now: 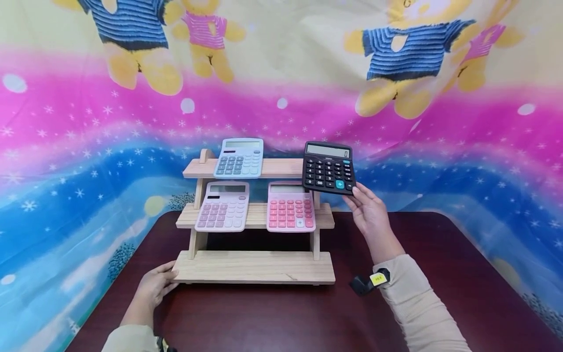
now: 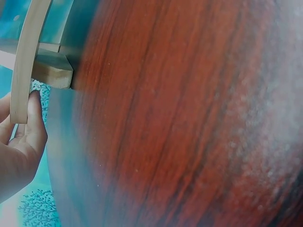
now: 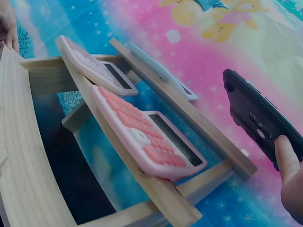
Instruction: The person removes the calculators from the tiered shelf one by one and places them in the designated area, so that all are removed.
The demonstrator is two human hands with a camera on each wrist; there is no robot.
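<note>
The right hand (image 1: 370,215), the nearer, pinches the black rectangular plastic calculator (image 1: 328,167), which lies toward half past ten from it, display end toward twelve, apart from the pale wooden tiered stand (image 1: 252,266) whose nine-o'clock bottom end the left hand (image 1: 153,287) grips.

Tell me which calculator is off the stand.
The black calculator, held in the right hand away from the wooden stand; the light blue calculator, lilac-keyed calculator and pink calculator all rest on it.
</note>
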